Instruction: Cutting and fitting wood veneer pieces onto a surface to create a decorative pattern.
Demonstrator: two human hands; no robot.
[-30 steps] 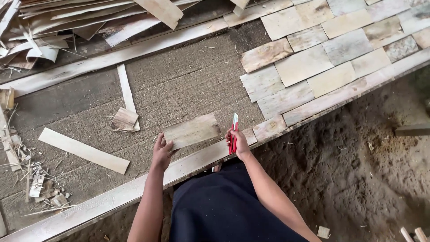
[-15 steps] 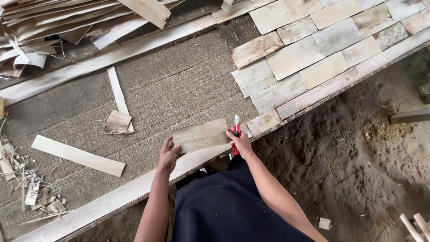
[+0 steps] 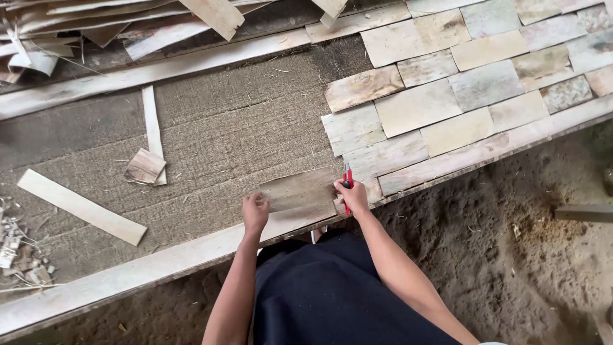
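A thin rectangular wooden piece [image 3: 299,190] lies flat on a coarse brown woven mat [image 3: 223,134], near the wooden frame's front rail [image 3: 159,263]. My left hand [image 3: 255,213] presses on the piece's left end. My right hand [image 3: 352,196] is at its right end and grips a red-handled tool [image 3: 347,182], its tip pointing away from me. Just right of the piece begins a patch of similar pale wooden tiles [image 3: 447,96] laid in rows over the mat.
Loose wood strips [image 3: 81,206] and a small offcut [image 3: 143,167] lie on the mat at left. A heap of veneer scraps [image 3: 96,25] sits beyond the far rail. Bare sandy ground [image 3: 511,255] lies to my right.
The wooden piece has been lowered flat onto the mat next to the laid tiles, both hands staying on its ends. The camera view has shifted slightly.
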